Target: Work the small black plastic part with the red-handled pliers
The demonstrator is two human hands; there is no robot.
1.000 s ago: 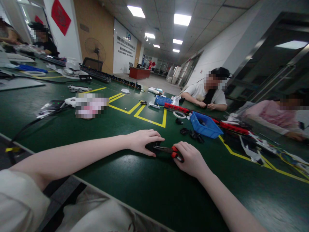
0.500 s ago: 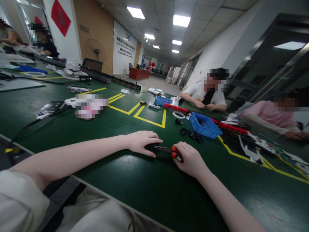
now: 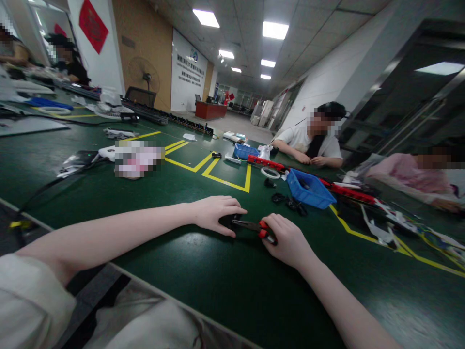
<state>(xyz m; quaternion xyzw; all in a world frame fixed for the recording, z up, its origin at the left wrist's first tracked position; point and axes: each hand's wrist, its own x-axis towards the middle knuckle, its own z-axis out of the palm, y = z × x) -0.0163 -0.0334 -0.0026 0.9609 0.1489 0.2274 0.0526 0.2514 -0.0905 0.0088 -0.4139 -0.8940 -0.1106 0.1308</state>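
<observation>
My right hand (image 3: pixel 286 238) is wrapped round the red-and-black handles of needle-nose pliers (image 3: pixel 251 225), whose narrow jaws point left. At the jaw tips is a small dark piece (image 3: pixel 227 221), close to the green tabletop; its kind cannot be made out. My left hand (image 3: pixel 212 213) steadies that piece between thumb and fingers, palm down. Whether the jaws grip the piece or only touch it is too small to tell.
Beyond my hands lie black coiled cables (image 3: pixel 290 203) and a blue bin (image 3: pixel 310 189). A phone-like object (image 3: pixel 136 162) rests at left. Yellow tape (image 3: pixel 227 182) marks the table. Two people sit across at right, near a red strip (image 3: pixel 267 162).
Both hands and the pliers keep nearly the same pose. The whole view has shifted very slightly.
</observation>
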